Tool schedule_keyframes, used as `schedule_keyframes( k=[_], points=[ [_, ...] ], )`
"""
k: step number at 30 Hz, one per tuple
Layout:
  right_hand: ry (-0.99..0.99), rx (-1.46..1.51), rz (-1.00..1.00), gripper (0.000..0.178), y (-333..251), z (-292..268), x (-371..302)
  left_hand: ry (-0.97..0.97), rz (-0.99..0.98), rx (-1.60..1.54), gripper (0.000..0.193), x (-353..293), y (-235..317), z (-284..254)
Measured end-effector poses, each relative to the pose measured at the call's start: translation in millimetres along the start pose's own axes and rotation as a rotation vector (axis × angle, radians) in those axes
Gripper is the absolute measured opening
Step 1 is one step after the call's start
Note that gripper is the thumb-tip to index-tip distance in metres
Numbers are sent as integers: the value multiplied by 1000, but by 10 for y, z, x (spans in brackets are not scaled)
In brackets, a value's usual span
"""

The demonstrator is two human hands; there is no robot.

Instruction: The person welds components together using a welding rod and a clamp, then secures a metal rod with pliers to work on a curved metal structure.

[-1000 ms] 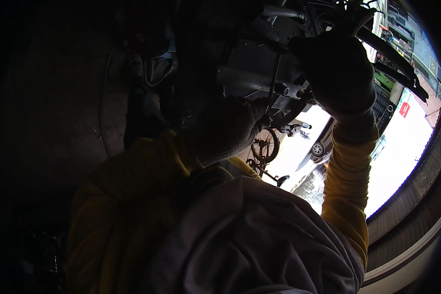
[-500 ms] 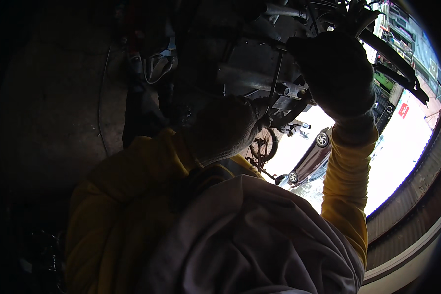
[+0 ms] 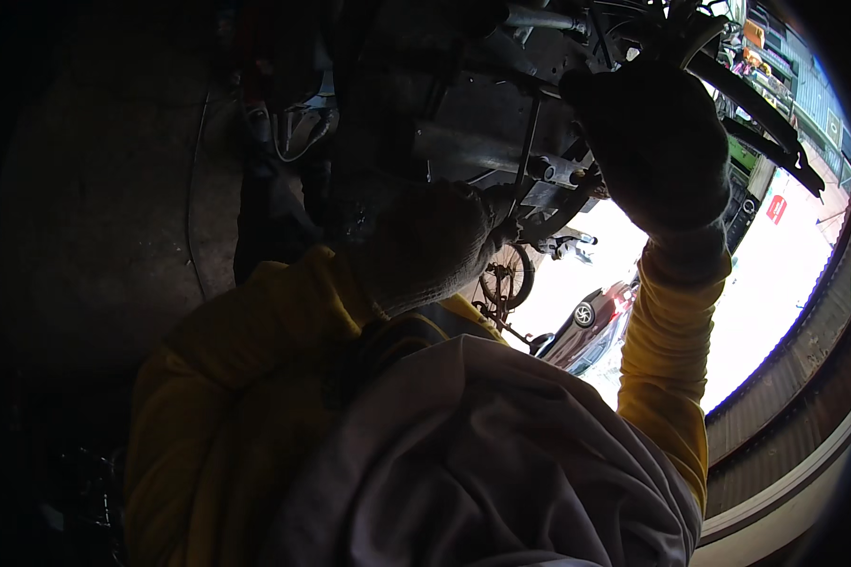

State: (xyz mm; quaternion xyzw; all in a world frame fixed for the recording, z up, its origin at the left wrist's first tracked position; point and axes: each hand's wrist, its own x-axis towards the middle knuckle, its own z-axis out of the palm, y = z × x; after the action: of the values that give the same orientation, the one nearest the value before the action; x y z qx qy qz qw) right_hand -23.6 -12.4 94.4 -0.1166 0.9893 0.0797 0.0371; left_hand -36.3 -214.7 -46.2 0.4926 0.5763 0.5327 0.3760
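My left hand (image 3: 425, 244), in a grey knit glove, is closed at the lower part of a dark machine's frame. Its fingers curl around something by a thin rod (image 3: 530, 142) and a curved dark tube, but shadow hides what they grip. Higher and to the right, my right hand (image 3: 654, 151) wears a dark glove and is curled against the machine, close to a thick black hose (image 3: 747, 99). The back of this hand covers whatever its fingers hold. Between the hands, a metal cylinder (image 3: 473, 146) and an open tube end (image 3: 542, 168) show.
Cables and a bent pipe (image 3: 303, 142) hang at the upper left, beside a dark floor (image 3: 104, 217) with a thin cord. Beyond the machine are a bicycle (image 3: 507, 283), a maroon car (image 3: 581, 331) and a bright yard. Corrugated metal (image 3: 775, 387) edges the right side.
The maroon car outside has moved toward the lower left, and its rear now shows. My right hand has shifted very slightly right and down; my left hand stays nearly in place.
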Motion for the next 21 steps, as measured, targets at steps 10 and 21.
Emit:
schedule_keyframes(
  k=[10,21],
  points=[
    [-115,-36,40,17,-50,40,-8,-119,-59,116,38,-39,-3,5],
    [230,112,614,17,101,-551,-475,29,13,-38,31,-27,-26,-4]
  ],
)
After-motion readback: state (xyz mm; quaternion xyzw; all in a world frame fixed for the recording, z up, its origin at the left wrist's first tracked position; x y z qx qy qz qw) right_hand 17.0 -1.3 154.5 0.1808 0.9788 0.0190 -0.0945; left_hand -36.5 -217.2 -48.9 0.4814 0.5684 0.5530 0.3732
